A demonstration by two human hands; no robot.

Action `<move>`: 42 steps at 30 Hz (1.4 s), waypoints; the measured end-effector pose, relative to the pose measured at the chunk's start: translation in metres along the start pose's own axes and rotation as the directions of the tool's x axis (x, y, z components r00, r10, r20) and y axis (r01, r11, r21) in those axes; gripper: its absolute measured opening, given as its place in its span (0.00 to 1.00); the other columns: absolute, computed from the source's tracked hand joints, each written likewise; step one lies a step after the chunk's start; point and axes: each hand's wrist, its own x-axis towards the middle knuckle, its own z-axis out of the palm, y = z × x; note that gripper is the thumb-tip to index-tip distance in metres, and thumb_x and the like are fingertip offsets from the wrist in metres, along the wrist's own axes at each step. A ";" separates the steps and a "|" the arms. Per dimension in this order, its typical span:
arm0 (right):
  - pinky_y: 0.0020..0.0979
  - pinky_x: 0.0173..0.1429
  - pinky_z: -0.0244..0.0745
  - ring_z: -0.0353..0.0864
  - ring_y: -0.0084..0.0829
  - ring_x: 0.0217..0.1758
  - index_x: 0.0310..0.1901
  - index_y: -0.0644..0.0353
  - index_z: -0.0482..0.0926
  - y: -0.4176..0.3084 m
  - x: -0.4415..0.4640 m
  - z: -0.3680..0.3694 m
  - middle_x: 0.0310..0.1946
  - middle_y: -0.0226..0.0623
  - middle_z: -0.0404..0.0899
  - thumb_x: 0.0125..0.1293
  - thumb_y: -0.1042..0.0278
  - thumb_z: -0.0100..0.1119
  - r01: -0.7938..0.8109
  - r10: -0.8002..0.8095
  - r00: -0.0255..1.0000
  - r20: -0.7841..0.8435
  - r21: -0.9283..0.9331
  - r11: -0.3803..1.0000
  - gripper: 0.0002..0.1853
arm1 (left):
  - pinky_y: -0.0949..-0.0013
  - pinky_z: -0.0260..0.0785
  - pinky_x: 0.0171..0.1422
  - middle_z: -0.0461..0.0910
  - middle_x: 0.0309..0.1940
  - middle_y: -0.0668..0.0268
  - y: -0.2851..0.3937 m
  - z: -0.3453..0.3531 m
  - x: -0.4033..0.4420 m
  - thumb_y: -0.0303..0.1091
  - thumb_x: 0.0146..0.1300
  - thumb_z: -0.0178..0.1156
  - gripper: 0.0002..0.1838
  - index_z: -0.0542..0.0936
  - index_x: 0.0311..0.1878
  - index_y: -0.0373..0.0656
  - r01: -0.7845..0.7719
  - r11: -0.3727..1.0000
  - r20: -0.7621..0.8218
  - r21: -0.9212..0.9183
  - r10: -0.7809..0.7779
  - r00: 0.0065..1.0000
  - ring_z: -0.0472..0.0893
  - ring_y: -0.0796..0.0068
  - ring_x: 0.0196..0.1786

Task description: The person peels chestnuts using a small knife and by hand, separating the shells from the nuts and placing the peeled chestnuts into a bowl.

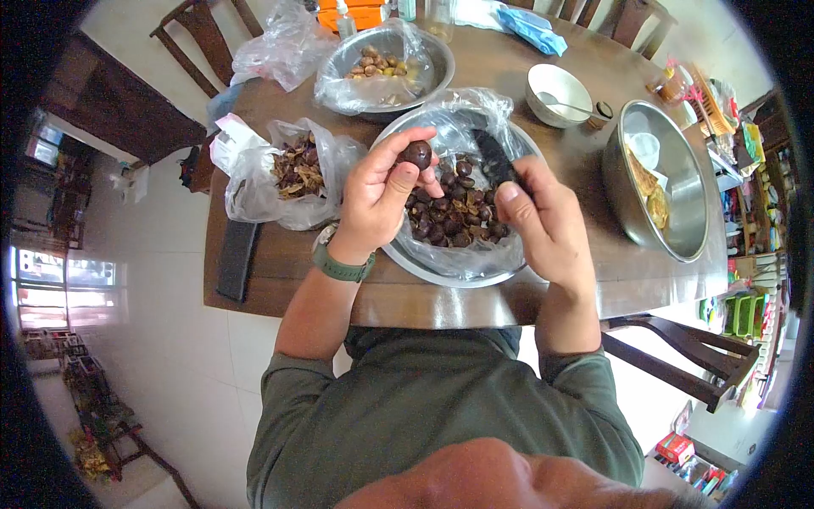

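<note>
My left hand (381, 188) holds a round dark-brown nut (416, 154) between its fingers, above the left side of a metal basin. In my right hand (547, 212) is a knife with a black blade (492, 158), pointing up and left over the basin's right side. The basin (421, 273) is lined with clear plastic and contains many dark nuts (454, 216). Left of my left hand, a plastic bag (246, 199) holds brown peelings (298, 170). Behind, a second lined basin (447, 64) contains lighter peeled nuts (373, 66).
A white bowl (560, 92) with a spoon stands at the back right, near a small jar (601, 113). Further right is a large steel bowl (691, 199) with food inside. A black phone-like object (237, 261) lies at the left edge. Chairs stand around the table.
</note>
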 end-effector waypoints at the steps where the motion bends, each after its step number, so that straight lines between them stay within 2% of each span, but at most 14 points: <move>1: 0.34 0.35 0.73 0.79 0.34 0.28 0.42 0.64 0.73 0.002 0.001 -0.001 0.24 0.41 0.77 0.72 0.64 0.53 0.069 -0.065 0.997 0.036 -0.098 0.993 0.10 | 0.68 0.77 0.46 0.74 0.42 0.63 -0.001 0.000 0.000 0.43 0.73 0.54 0.27 0.68 0.66 0.34 -0.012 1.000 0.005 -0.004 0.012 1.000 0.75 0.77 0.41; 4: 0.37 0.34 0.72 0.79 0.37 0.26 0.39 0.65 0.73 -0.008 0.001 -0.001 0.22 0.43 0.76 0.72 0.65 0.53 -0.044 0.069 0.985 0.159 -0.154 0.987 0.10 | 0.69 0.78 0.48 0.73 0.42 0.64 -0.004 0.000 0.002 0.42 0.73 0.53 0.26 0.68 0.67 0.34 -0.045 0.999 0.012 -0.005 0.045 0.999 0.76 0.77 0.42; 5: 0.38 0.32 0.71 0.79 0.36 0.25 0.37 0.64 0.73 -0.008 0.001 -0.001 0.21 0.42 0.76 0.72 0.65 0.53 -0.078 0.097 0.975 0.199 -0.100 0.992 0.10 | 0.70 0.78 0.48 0.73 0.42 0.65 -0.004 0.000 0.002 0.41 0.73 0.53 0.25 0.68 0.67 0.35 -0.054 0.999 0.006 0.003 0.054 0.999 0.77 0.78 0.42; 8: 0.37 0.32 0.71 0.79 0.36 0.25 0.37 0.64 0.73 -0.011 0.003 0.000 0.21 0.41 0.77 0.72 0.65 0.53 -0.137 0.160 0.953 0.259 -0.104 0.985 0.10 | 0.70 0.79 0.49 0.73 0.42 0.66 -0.003 0.001 0.001 0.40 0.73 0.53 0.24 0.69 0.67 0.35 -0.044 0.999 -0.006 0.012 0.044 0.999 0.77 0.79 0.42; 18: 0.35 0.32 0.71 0.78 0.33 0.24 0.35 0.63 0.74 -0.008 0.004 0.002 0.20 0.37 0.77 0.72 0.66 0.53 -0.138 0.158 0.943 0.294 -0.090 0.986 0.10 | 0.68 0.80 0.50 0.73 0.46 0.65 0.003 0.003 0.002 0.33 0.72 0.55 0.22 0.70 0.65 0.36 -0.031 0.999 -0.020 -0.007 0.031 0.999 0.77 0.78 0.45; 21: 0.35 0.32 0.71 0.78 0.33 0.24 0.35 0.63 0.74 -0.009 0.004 0.003 0.20 0.37 0.77 0.72 0.65 0.53 -0.149 0.167 0.942 0.290 -0.083 0.985 0.10 | 0.68 0.81 0.50 0.73 0.47 0.64 0.000 -0.001 0.001 0.32 0.71 0.56 0.21 0.71 0.64 0.36 -0.045 0.998 -0.022 0.037 0.045 0.999 0.77 0.78 0.45; 30: 0.34 0.31 0.70 0.76 0.31 0.24 0.34 0.63 0.74 -0.007 0.005 0.003 0.19 0.36 0.76 0.72 0.65 0.53 -0.106 0.128 0.948 0.291 -0.092 0.990 0.11 | 0.68 0.81 0.48 0.74 0.49 0.60 0.000 -0.002 0.003 0.33 0.71 0.56 0.20 0.72 0.63 0.35 -0.092 0.992 -0.026 0.089 0.094 0.995 0.81 0.73 0.45; 32: 0.34 0.31 0.69 0.76 0.30 0.23 0.34 0.63 0.73 -0.010 0.005 0.004 0.19 0.35 0.75 0.72 0.64 0.53 -0.127 0.147 0.945 0.292 -0.087 0.988 0.11 | 0.68 0.81 0.48 0.74 0.50 0.60 0.002 -0.002 0.002 0.32 0.72 0.56 0.20 0.72 0.63 0.35 -0.057 0.996 -0.025 0.072 0.059 0.998 0.81 0.72 0.45; 36: 0.33 0.31 0.68 0.74 0.28 0.23 0.32 0.62 0.73 -0.004 0.006 0.004 0.19 0.33 0.75 0.72 0.64 0.52 -0.141 0.141 0.933 0.330 -0.026 0.990 0.12 | 0.68 0.81 0.49 0.76 0.51 0.60 0.003 -0.003 0.000 0.32 0.72 0.55 0.19 0.72 0.63 0.34 -0.005 1.000 -0.023 0.024 0.006 1.000 0.81 0.72 0.46; 42: 0.29 0.30 0.67 0.72 0.23 0.23 0.31 0.60 0.73 -0.002 0.008 0.006 0.19 0.29 0.74 0.73 0.64 0.53 -0.150 0.121 0.924 0.362 0.053 0.987 0.12 | 0.68 0.82 0.50 0.78 0.51 0.61 0.002 -0.002 -0.001 0.32 0.72 0.55 0.19 0.73 0.63 0.36 -0.005 1.000 -0.032 -0.002 0.005 0.999 0.81 0.73 0.47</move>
